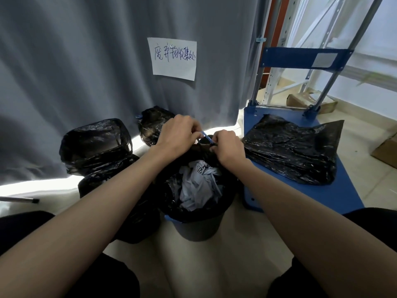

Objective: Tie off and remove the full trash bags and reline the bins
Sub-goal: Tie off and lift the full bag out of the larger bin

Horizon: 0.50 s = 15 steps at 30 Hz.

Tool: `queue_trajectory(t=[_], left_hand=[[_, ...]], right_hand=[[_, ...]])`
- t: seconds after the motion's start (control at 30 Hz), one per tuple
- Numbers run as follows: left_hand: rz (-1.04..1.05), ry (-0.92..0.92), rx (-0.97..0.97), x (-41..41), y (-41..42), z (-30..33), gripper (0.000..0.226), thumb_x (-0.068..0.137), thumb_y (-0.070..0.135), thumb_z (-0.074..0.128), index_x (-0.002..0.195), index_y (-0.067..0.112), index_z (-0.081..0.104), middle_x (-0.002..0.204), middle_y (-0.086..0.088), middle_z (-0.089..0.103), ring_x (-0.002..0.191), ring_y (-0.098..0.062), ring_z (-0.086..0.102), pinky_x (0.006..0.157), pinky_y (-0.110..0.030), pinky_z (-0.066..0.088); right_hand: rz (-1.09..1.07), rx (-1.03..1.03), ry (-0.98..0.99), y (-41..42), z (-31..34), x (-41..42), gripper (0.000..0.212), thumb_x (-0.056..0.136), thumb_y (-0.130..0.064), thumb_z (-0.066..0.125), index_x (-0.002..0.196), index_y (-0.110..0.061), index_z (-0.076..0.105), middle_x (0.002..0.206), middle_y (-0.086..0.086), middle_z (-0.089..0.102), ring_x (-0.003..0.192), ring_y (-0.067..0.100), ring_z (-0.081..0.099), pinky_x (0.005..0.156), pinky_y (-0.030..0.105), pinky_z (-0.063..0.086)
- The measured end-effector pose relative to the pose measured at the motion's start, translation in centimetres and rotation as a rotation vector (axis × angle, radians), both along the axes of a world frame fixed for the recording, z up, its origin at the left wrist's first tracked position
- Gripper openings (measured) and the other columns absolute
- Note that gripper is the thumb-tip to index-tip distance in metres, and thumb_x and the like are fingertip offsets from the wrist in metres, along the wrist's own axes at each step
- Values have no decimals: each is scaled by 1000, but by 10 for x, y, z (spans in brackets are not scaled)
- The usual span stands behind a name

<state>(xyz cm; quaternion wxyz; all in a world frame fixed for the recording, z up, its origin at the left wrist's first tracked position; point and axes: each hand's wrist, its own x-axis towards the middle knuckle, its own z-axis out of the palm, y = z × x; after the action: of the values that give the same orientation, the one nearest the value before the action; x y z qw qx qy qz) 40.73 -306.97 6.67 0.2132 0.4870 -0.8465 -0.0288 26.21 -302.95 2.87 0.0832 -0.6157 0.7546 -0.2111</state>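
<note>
The grey bin (194,230) stands nearest, its black bag (171,198) holding crumpled paper (198,186). At the bin's far rim, left hand (177,134) and right hand (228,147) pinch the blue drawstring (205,136), fingers closed. Right of the bin: spare bags (292,151) on a blue cart (335,196).

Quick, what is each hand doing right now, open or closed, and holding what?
Left hand: closed, pinching the blue drawstring of the trash bag.
Right hand: closed, pinching the same drawstring at the bag's gathered top.
</note>
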Motion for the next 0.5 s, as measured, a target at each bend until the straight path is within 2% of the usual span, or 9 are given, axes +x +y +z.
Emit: queue_trajectory(t=[0.07, 0.23, 0.37, 0.5], left_hand=[[5, 36, -3, 0, 1, 5, 17, 84, 41, 67, 87, 26, 74, 86, 4, 72, 89, -23, 63, 66, -29, 40], [14, 138, -30, 1, 3, 22, 16, 86, 40, 65, 89, 27, 74, 77, 7, 69, 83, -18, 63, 64, -26, 38], [-2, 225, -40, 0, 7, 33, 13, 84, 41, 67, 86, 29, 74, 75, 10, 69, 79, -12, 64, 65, -27, 45], [-100, 232, -7, -7, 15, 35, 14, 83, 41, 69, 78, 28, 72, 66, 14, 65, 71, -8, 63, 67, -28, 50]], right_hand=[[7, 1, -13, 2, 0, -3, 11, 85, -14, 69, 83, -9, 60, 93, 11, 63, 84, 32, 59, 69, 34, 46], [47, 35, -58, 11, -8, -17, 34, 81, -12, 73, 65, -18, 43, 81, 7, 58, 75, 28, 54, 63, 30, 37], [29, 79, -38, 14, -13, -26, 20, 80, -15, 76, 81, -9, 57, 84, 7, 60, 80, 29, 59, 64, 32, 42], [78, -66, -153, 10, -3, -15, 31, 74, -29, 80, 97, -17, 63, 89, 2, 60, 79, 20, 57, 69, 33, 47]])
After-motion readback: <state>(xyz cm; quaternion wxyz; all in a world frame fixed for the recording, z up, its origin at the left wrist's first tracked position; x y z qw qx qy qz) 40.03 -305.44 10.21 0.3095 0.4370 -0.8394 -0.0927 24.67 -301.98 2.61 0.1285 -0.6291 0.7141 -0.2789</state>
